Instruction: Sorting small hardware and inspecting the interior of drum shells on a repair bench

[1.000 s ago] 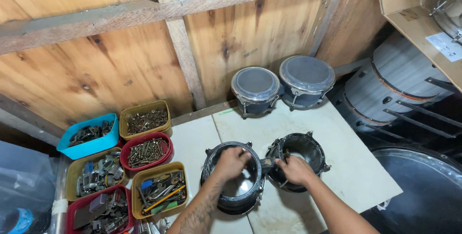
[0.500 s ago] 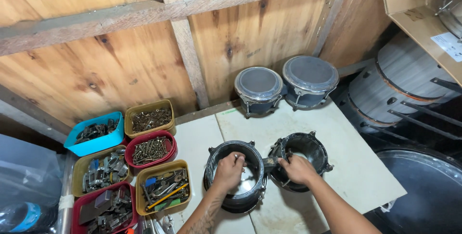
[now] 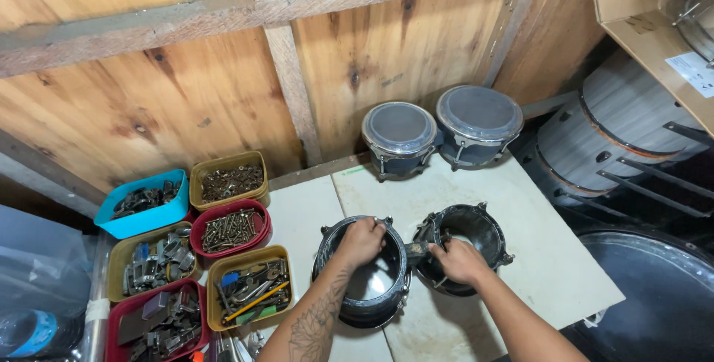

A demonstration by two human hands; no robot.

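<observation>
A pair of black bongo shells joined side by side lies on the pale worktop (image 3: 550,258), open ends up. My left hand (image 3: 361,241) rests on the rim of the larger shell (image 3: 349,299), fingers curled over its edge. On the inner rim of the smaller shell (image 3: 480,226), close to the centre joint, sits my right hand (image 3: 460,259), fingers closed on it. Whether a small tool or part is in that hand cannot be told.
A finished pair of bongos (image 3: 442,130) with clear heads stands at the back against the wooden wall. Left of the worktop sit several tubs of screws and hardware (image 3: 230,228). Large drums (image 3: 625,139) lie at the right, and a cardboard shelf (image 3: 654,27) hangs above.
The view has shifted slightly; both hands stay on the two shells in about the same places.
</observation>
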